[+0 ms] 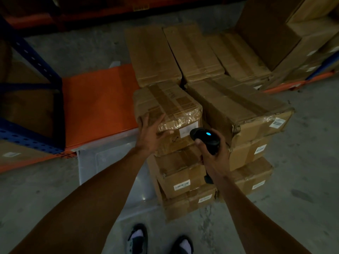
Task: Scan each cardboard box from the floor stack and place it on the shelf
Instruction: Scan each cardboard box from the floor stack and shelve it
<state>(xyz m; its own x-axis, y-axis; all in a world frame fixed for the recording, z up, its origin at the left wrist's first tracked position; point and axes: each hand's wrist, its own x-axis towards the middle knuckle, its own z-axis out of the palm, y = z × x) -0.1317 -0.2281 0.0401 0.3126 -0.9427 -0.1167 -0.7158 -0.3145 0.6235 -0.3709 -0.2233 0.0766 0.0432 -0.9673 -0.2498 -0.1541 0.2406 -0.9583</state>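
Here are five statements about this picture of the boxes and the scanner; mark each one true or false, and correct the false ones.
1. The right hand holds the scanner. True.
2. The left hand rests on the top box. True.
3. The scanner shows a red light. False: the light is blue.
4. The top box lies on the orange shelf. False: it sits on the floor stack.
5. The scanner points at the top box's label. True.

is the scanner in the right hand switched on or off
On. The scanner gripped by the right hand shows a lit blue light on top, and it points at the label on the top box.
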